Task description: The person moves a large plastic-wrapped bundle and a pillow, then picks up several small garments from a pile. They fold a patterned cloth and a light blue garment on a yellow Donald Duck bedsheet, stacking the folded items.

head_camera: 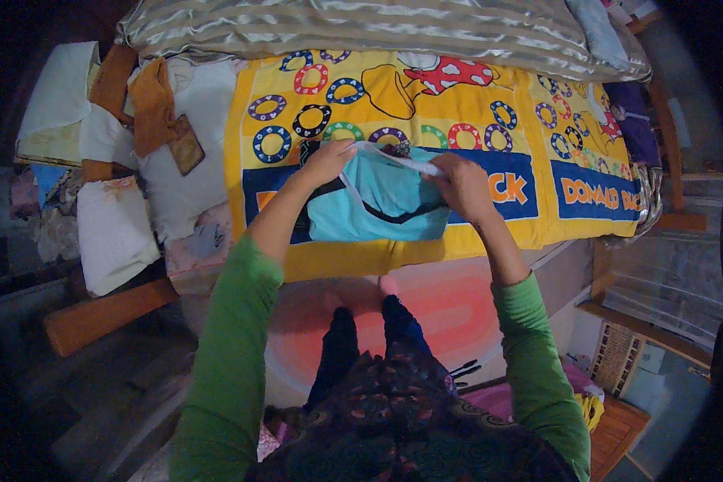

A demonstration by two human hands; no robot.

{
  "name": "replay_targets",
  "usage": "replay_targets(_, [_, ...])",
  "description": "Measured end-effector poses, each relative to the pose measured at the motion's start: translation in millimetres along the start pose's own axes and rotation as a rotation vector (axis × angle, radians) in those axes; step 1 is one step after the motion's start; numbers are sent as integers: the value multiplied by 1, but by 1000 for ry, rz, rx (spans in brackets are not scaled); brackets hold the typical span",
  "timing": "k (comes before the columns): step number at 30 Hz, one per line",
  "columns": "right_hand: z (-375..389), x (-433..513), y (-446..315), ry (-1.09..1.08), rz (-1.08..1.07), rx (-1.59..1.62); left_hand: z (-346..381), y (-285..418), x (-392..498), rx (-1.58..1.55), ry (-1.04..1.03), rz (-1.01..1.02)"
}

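Note:
A light-blue cloth garment with black and white trim is stretched between my two hands at the near side of the bed. My left hand pinches its upper left edge, beside a black patterned part. The white band along its top right edge is gripped by my right hand. Below my hands the cloth hangs in loose folds. A small dark bunched thing shows at its far edge; what it is I cannot tell. Under the garment lies a yellow printed towel-like spread with cartoon figures and rings.
A striped satin cover runs along the back. On the left are a brown cloth, a dark flat case and a folded white towel. A wooden bed rail juts out there. I stand on a pink oval rug.

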State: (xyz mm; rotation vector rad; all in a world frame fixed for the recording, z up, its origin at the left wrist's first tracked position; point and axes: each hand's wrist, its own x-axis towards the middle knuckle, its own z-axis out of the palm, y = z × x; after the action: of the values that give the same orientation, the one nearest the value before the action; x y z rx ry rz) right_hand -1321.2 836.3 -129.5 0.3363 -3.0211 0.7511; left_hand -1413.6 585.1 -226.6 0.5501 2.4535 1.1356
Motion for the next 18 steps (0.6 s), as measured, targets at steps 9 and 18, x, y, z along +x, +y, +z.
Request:
replay_targets(9, [97, 54, 67, -113, 286, -87, 19, -1, 16, 490, 205, -199])
replay_targets(18, [111, 53, 69, -25, 376, 203, 22, 10, 17, 703, 92, -62])
